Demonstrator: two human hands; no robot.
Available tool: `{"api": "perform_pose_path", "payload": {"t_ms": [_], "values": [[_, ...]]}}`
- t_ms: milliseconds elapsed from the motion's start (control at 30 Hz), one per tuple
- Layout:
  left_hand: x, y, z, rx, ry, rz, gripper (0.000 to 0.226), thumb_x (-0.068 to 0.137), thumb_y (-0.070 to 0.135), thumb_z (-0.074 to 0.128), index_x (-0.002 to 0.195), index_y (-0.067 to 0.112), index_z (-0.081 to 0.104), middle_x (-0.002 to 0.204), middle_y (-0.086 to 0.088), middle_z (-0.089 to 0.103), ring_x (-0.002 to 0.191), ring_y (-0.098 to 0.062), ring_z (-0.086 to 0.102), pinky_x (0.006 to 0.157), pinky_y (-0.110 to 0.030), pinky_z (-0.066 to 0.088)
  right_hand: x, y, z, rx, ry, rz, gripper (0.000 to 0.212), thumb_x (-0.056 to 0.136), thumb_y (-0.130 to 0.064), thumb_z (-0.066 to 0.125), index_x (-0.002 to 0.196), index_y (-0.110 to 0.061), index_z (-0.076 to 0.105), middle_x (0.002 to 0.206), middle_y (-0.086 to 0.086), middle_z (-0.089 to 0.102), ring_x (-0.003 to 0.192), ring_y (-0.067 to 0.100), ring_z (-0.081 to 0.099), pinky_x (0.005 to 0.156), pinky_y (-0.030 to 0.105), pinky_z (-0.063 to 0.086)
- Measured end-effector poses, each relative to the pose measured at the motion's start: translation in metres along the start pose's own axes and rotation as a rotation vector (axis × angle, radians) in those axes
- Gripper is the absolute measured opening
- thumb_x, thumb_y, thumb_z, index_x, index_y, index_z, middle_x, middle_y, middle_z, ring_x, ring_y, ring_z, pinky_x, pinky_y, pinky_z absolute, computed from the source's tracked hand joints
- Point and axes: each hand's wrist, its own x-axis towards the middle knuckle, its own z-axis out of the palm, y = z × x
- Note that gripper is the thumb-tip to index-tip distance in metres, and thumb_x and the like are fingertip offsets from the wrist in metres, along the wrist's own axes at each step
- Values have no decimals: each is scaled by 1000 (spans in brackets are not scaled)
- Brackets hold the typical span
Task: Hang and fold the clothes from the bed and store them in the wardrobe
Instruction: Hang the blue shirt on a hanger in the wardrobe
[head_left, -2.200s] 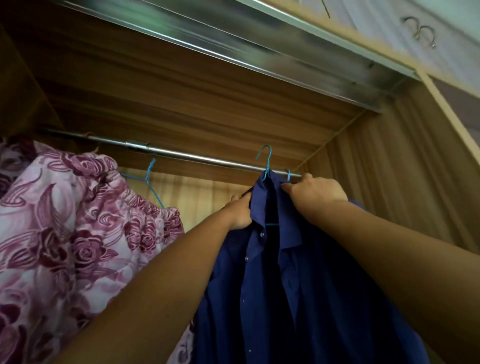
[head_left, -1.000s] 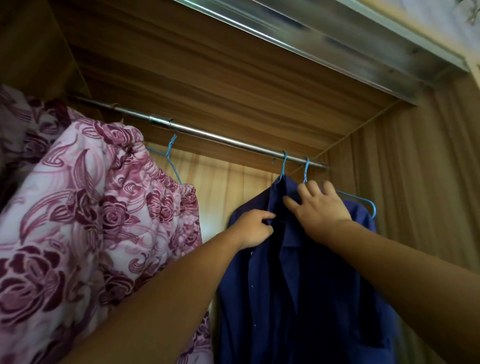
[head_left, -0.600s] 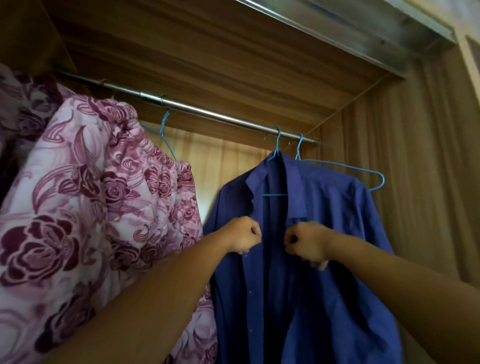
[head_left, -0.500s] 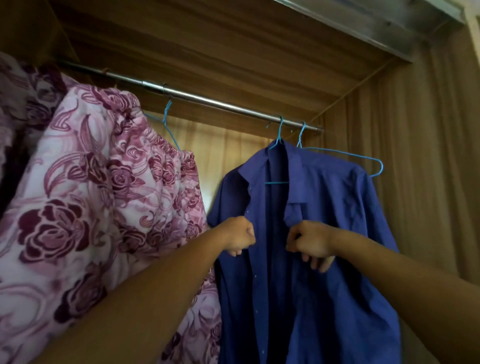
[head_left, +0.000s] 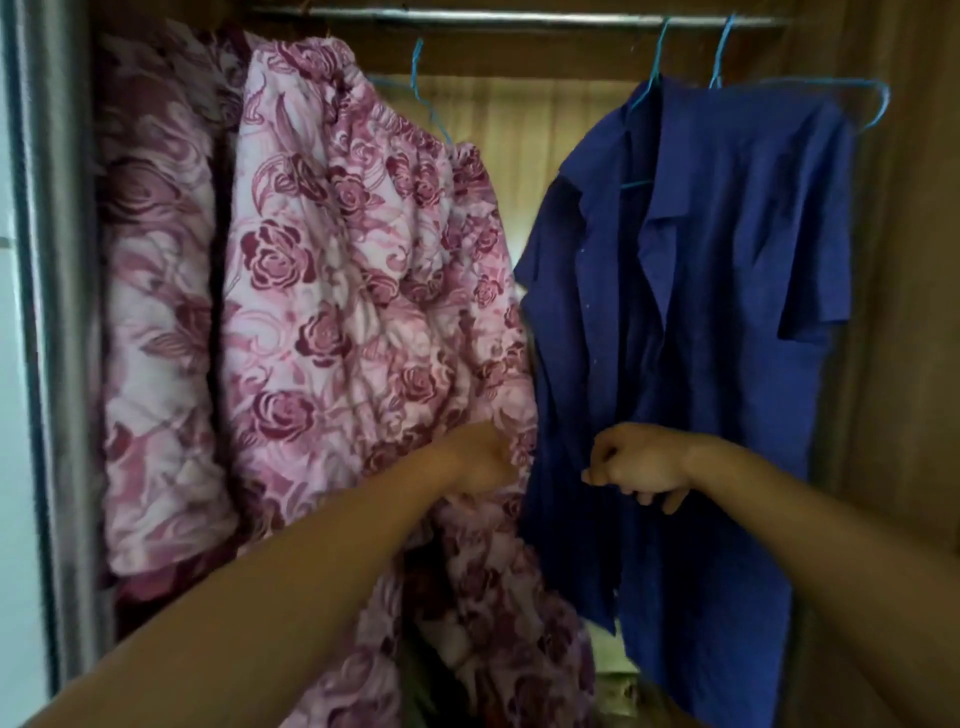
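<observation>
Navy shirt (head_left: 727, 312) on a blue wire hanger (head_left: 656, 57); left hand (head_left: 478, 460) and right hand (head_left: 641, 462) curled at its front, grip unclear.

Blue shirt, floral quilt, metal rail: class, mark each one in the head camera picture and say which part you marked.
Blue shirt (head_left: 727, 322), head view, on its front panel below the collar.
Floral quilt (head_left: 337, 312), head view, on its rose-patterned middle.
Metal rail (head_left: 519, 16), head view, on the bare stretch between hangers.
</observation>
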Motion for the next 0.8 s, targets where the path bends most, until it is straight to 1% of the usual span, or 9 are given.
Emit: {"api": "perform_pose_path", "payload": {"t_ms": [133,267,333,400,467,600,667,733,800], "values": [[-54,-35,35,-86,2,-228,8,92,28,65,89,20,63,93,-5,63,79,-21,65,47,-24,54,-9,-6,49,-110,-66,-113,42,96,-51,58,125,-21,58,108,2,60,91,23,65,70,35,62],[-115,-69,50,0,71,-355,19,95,22,56,104,6,62,90,-12,66,74,-27,71,51,-32,60,-21,-21,87,-203,-95,-288,43,98,-41,57,124,-7,64,124,11,62,77,14,55,34,11,38],[-147,-86,52,14,82,-417,25,96,22,56,113,4,62,91,-12,65,72,-25,71,48,-30,58,-28,-33,101,-214,-105,-355,46,98,-42,58,126,-6,64,127,13,61,87,19,59,40,10,42],[-176,-102,51,36,115,-469,27,96,24,59,117,9,60,94,-10,62,72,-22,69,47,-28,57,-33,-48,113,-209,-91,-422,45,97,-42,59,124,-6,65,129,14,62,100,25,61,74,21,56],[-204,-117,47,56,146,-529,22,95,25,60,114,13,59,91,-7,59,71,-21,68,49,-30,58,-40,-67,123,-231,-74,-484,48,97,-44,59,122,-3,66,127,18,63,110,32,62,94,37,53],[-251,-144,32,107,203,-628,21,94,20,57,111,7,59,86,-9,61,69,-26,69,57,-40,63,-53,-110,129,-294,-51,-623,39,96,-47,58,102,-10,68,102,11,67,91,26,63,78,36,51],[-270,-157,22,148,263,-660,23,92,23,58,108,8,62,90,-9,60,67,-26,71,49,-34,60,-58,-134,126,-321,-9,-672,34,94,-47,58,93,-14,66,92,9,65,79,21,61,66,32,45],[-287,-172,10,227,321,-664,22,91,28,59,105,12,66,85,-4,60,53,-20,69,43,-26,54,-64,-162,123,-335,94,-733,40,93,-55,57,102,-16,67,97,9,68,83,22,63,74,31,52],[-301,-188,-2,386,374,-666,25,91,37,58,93,13,68,71,-2,66,44,-13,66,50,-25,55,-73,-190,117,-329,257,-808,47,91,-66,51,103,-22,65,97,4,67,86,22,63,79,35,55]]}}
